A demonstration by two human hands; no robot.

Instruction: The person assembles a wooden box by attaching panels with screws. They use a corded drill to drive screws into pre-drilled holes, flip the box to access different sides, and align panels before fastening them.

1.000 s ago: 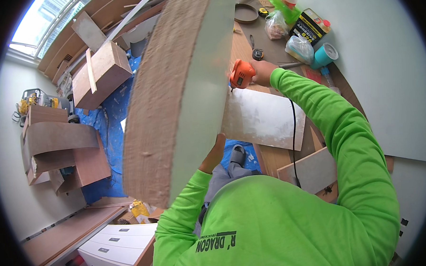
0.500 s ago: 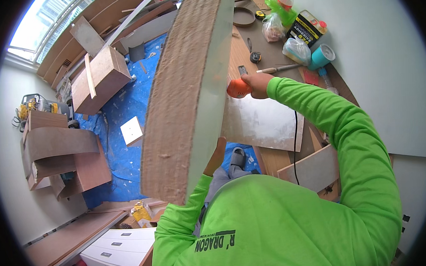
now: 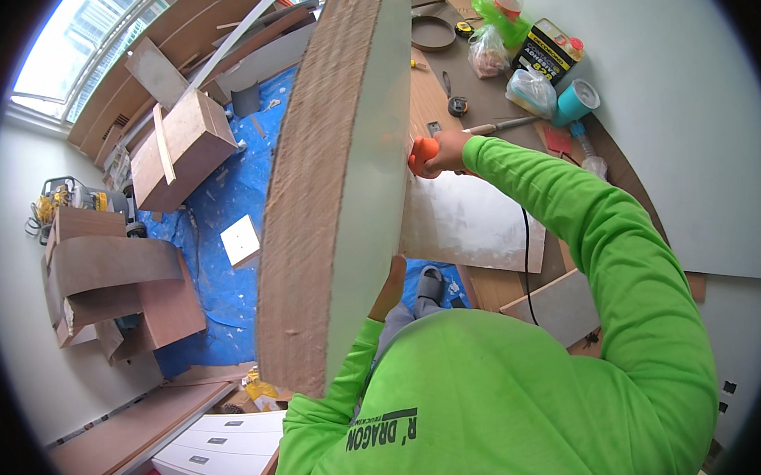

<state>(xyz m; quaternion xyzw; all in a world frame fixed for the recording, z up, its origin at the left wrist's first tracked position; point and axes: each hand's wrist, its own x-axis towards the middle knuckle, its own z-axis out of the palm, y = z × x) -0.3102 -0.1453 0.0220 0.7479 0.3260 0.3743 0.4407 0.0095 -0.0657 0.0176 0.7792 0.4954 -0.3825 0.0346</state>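
Observation:
A long board [image 3: 311, 198] with a rough brown edge and a pale greenish face stands close in front of me, running from the top of the view down to my left forearm. My right hand [image 3: 451, 152] is closed round an orange corded power tool [image 3: 423, 157], whose front end meets or passes behind the board's right side. The board hides that end. Lower down, my left hand [image 3: 389, 290] is at the board's right side; its fingers are hidden. A black cord [image 3: 528, 265] hangs below my right arm.
Right of the board, a worktop holds a whitish sheet [image 3: 473, 221], tape measure [image 3: 457, 106], adhesive can [image 3: 547, 52], turquoise tumbler [image 3: 576, 102] and bagged items. Blue sheeting [image 3: 222, 304] covers the floor. Leftward are a wooden box [image 3: 185, 148], curved brown pieces [image 3: 114, 262] and white drawers [image 3: 224, 444].
The board's near end sits a little lower in view. My right hand and the orange tool have shifted slightly, and the tool's body looks turned. My left hand stays beside the board.

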